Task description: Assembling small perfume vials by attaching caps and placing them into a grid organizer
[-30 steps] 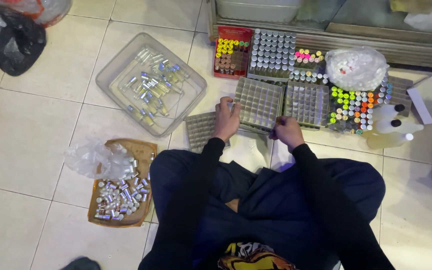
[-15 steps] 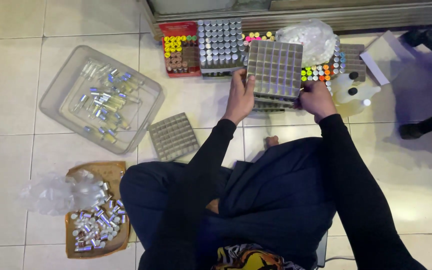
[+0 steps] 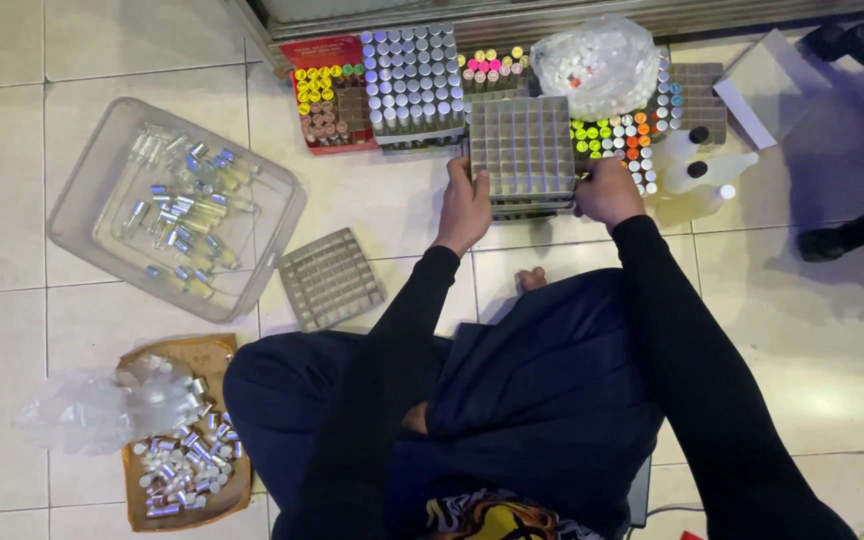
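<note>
Both my hands grip a stack of grey grid racks on the tiled floor in front of me. My left hand clasps its left side and my right hand clasps its right side. The top rack's cells look empty. A single grey grid rack lies on the floor to the left of my left arm. Behind the stack stand racks of silver-capped vials and vials with coloured caps.
A clear plastic tub with several loose vials lies at the left. A brown tray of silver caps and a clear plastic bag lie near my left knee. A bag of white caps, white bottles and a red box sit at the back.
The view has shifted forward and closer. My hands have kept hold of the rack stack, which now sits nearer the filled racks at the back.
</note>
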